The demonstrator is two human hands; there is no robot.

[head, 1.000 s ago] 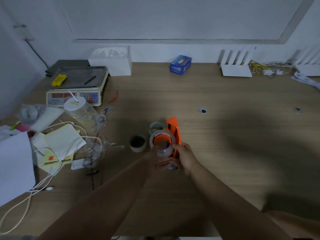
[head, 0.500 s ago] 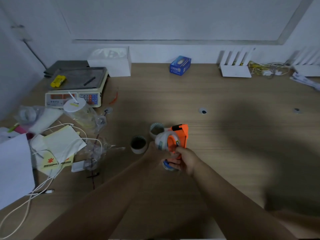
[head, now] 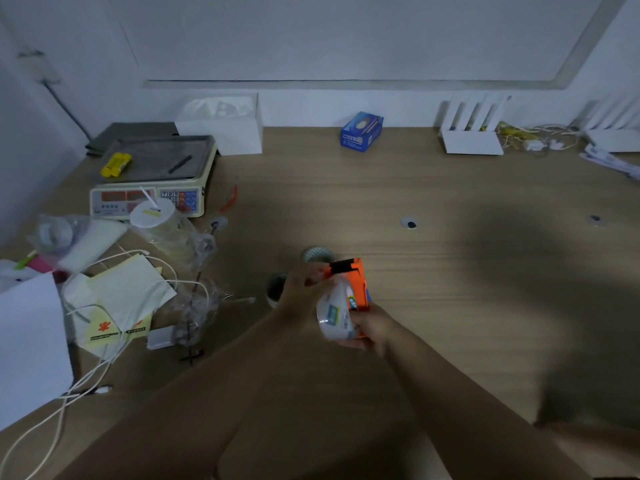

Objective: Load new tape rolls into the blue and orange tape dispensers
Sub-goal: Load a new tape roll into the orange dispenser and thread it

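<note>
A: While the right hand (head: 372, 329) wraps around the lower end of the orange tape dispenser (head: 356, 284), where does the roll sit?

B: The clear tape roll (head: 334, 315) sits on the dispenser's left side, above the wooden table (head: 450, 289), its printed label facing up. The right fingers are clamped on the dispenser's handle.

A: And the left hand (head: 301, 294)?

B: Its fingers close on the dispenser's upper edge, near the black strip, and the palm lies against the roll.

A: Anything under them?

B: Two empty tape cores (head: 277, 289) stand on the table just behind the left hand, partly hidden. A bit of blue shows behind the orange body; I cannot tell what it is.

A: Farther off?

B: A weighing scale (head: 152, 181) at the far left, a blue box (head: 362, 131) by the wall.
</note>
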